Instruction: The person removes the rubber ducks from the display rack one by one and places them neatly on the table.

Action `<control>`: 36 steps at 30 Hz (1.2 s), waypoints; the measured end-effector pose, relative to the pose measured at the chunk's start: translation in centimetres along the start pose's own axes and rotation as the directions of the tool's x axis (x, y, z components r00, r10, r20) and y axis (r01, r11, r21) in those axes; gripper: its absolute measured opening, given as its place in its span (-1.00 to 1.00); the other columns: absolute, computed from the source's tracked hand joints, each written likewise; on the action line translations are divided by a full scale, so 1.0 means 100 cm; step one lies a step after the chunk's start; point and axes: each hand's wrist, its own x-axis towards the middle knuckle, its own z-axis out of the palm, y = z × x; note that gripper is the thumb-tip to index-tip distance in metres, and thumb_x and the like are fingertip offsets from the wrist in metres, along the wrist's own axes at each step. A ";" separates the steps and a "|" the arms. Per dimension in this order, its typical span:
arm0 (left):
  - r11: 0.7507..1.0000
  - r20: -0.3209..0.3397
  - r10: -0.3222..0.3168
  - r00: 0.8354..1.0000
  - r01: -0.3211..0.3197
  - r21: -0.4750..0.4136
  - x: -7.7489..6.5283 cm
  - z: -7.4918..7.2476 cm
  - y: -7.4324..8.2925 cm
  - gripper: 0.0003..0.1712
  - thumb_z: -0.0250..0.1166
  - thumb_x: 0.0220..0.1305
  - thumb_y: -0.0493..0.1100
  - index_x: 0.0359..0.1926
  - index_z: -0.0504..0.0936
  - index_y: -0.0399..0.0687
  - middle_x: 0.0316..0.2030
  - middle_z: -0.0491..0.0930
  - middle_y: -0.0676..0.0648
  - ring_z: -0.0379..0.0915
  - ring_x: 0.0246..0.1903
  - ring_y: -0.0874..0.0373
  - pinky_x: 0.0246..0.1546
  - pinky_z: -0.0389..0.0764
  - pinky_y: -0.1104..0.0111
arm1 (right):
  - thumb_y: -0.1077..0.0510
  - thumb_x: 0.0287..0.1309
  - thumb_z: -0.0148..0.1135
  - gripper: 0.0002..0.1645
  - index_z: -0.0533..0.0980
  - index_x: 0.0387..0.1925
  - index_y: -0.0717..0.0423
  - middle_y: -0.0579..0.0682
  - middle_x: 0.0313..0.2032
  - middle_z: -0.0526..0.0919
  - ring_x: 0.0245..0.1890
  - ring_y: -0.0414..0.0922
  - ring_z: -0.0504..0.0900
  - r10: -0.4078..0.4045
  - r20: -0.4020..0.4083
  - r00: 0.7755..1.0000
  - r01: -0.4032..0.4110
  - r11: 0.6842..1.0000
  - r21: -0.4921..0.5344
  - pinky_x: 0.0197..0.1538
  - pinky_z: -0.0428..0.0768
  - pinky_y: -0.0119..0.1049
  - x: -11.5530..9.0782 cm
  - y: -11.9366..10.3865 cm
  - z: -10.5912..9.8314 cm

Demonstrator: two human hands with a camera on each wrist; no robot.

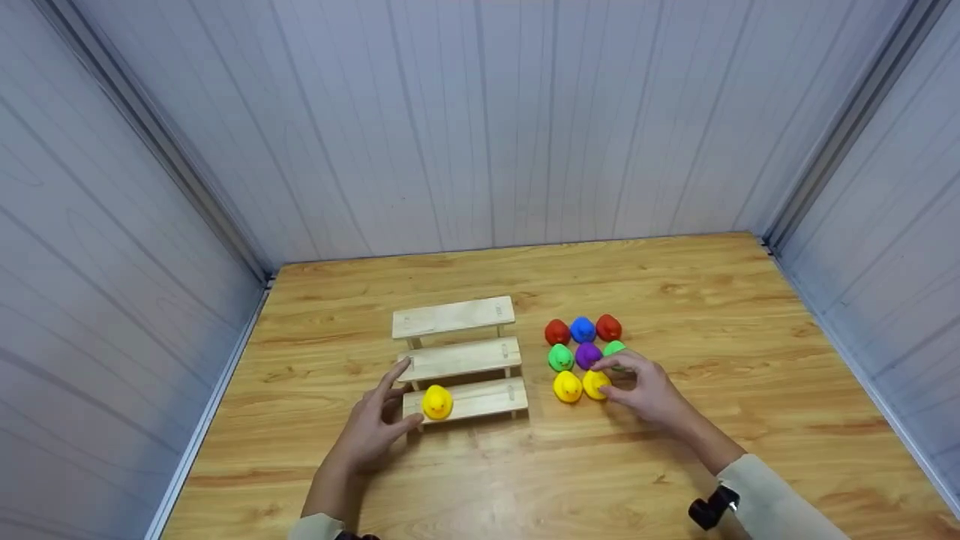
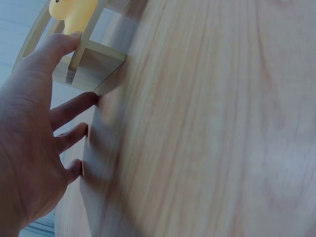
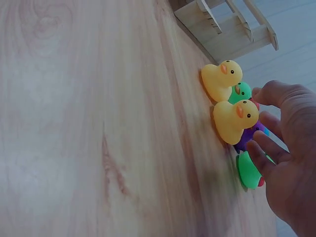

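A three-tier wooden step rack [image 1: 459, 360] stands on the table, with a yellow rubber duck [image 1: 437, 403] on the left of its lowest step. My left hand [image 1: 370, 426] is at the rack's left end, thumb on the lowest step's edge and index finger by the middle step. In the left wrist view its other fingers [image 2: 74, 109] are spread low beside the rack. My right hand [image 1: 649, 388] reaches over another yellow duck [image 1: 596, 385], thumb and fingers apart around it; firm contact cannot be told. A second yellow duck [image 3: 220, 80] sits beside that one.
Behind the yellow ducks are green [image 1: 560, 358], purple [image 1: 588, 355] and partly hidden green [image 1: 614, 349] ducks. Farther back sit a blue duck [image 1: 583, 330] and red ducks [image 1: 557, 332]. Pale panel walls [image 1: 480, 135] enclose the wooden table [image 1: 330, 315] at the back and sides.
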 end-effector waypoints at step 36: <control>1.000 0.008 -0.004 1.000 0.005 -0.010 0.000 -0.001 0.000 0.06 0.55 0.48 0.13 0.80 0.17 0.42 0.49 0.64 -0.33 0.48 0.55 -0.39 0.62 0.21 -0.54 | 0.33 0.35 0.55 -0.69 0.77 0.10 0.16 0.17 0.10 0.79 0.17 -0.33 0.68 -0.148 0.068 0.987 0.143 0.987 0.073 0.30 0.81 0.00 0.025 -0.042 0.035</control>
